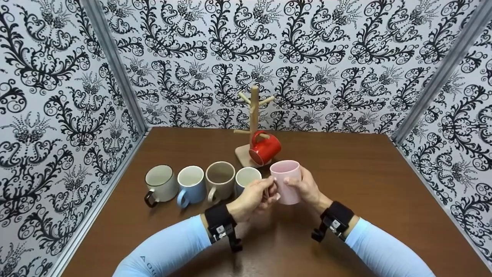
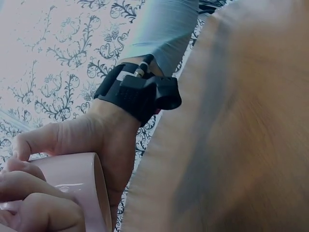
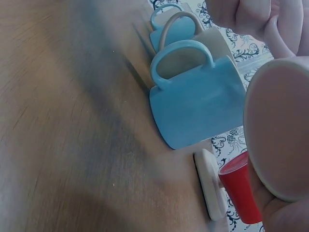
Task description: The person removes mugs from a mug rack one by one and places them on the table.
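Note:
A pink mug (image 1: 287, 188) is held upright by both hands, in front of the wooden mug tree. My right hand (image 1: 309, 188) grips its body from the right side, thumb across the front. On the other side, the fingers of my left hand (image 1: 255, 194) pinch the mug's handle, which they mostly cover. Seen from the left wrist, curled left fingers (image 2: 43, 208) overlap the pink wall of the mug (image 2: 72, 174). In the right wrist view the mug's open mouth (image 3: 280, 130) faces the camera, with the left hand (image 3: 265, 19) above it.
A red mug (image 1: 266, 150) hangs tilted from a low peg of the mug tree (image 1: 254, 111). Left of it stand a pale mug with black handle (image 1: 162, 184), a light blue mug (image 1: 192, 185), a taupe mug (image 1: 221, 179) and another blue mug (image 3: 198, 101), partly behind my left hand.

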A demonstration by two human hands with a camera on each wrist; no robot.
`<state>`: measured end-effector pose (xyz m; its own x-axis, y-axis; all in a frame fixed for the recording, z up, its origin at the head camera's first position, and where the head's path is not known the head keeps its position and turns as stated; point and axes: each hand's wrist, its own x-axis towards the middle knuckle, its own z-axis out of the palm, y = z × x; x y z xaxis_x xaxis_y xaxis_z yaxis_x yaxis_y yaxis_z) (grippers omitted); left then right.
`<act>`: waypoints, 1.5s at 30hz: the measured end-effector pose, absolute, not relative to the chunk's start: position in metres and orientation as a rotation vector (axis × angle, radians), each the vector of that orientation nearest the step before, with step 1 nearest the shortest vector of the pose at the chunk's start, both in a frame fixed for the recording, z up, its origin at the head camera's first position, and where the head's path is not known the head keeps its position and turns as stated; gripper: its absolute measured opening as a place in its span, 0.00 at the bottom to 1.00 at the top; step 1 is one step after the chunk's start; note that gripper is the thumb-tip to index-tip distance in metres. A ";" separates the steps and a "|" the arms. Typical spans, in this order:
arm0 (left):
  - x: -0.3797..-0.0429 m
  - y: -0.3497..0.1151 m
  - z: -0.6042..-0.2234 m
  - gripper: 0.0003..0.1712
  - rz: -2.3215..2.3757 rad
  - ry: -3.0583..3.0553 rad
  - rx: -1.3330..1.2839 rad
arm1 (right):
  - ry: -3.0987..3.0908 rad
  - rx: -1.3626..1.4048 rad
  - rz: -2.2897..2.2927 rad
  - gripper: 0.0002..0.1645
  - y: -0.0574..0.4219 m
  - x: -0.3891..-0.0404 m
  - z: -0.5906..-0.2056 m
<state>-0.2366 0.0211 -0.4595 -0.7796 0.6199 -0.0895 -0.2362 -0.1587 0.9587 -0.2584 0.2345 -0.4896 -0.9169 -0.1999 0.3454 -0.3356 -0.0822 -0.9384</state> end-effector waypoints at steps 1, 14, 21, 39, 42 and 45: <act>-0.236 0.020 -0.459 0.26 1.964 1.559 0.423 | -2.059 0.612 2.162 0.38 0.234 -0.258 -0.490; -0.225 0.028 -0.458 0.29 2.025 1.637 0.398 | -2.014 0.824 2.155 0.40 0.234 -0.258 -0.496; -0.219 0.030 -0.463 0.28 2.089 1.726 0.455 | -2.092 0.914 2.028 0.39 0.239 -0.259 -0.494; -0.214 0.035 -0.473 0.28 2.183 1.807 0.527 | -2.259 1.089 1.845 0.40 0.257 -0.260 -0.482; -0.214 0.036 -0.473 0.28 2.192 1.805 0.530 | -2.270 1.111 1.797 0.40 0.258 -0.260 -0.479; -0.213 0.037 -0.473 0.29 2.199 1.808 0.541 | -2.284 1.127 1.762 0.40 0.260 -0.260 -0.476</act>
<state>-0.2131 0.0369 -0.4732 -0.9017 0.4129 0.1282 0.0460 -0.2031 0.9781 -0.2603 0.2602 -0.4756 -0.7341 -0.5114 0.4466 -0.5618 0.0882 -0.8225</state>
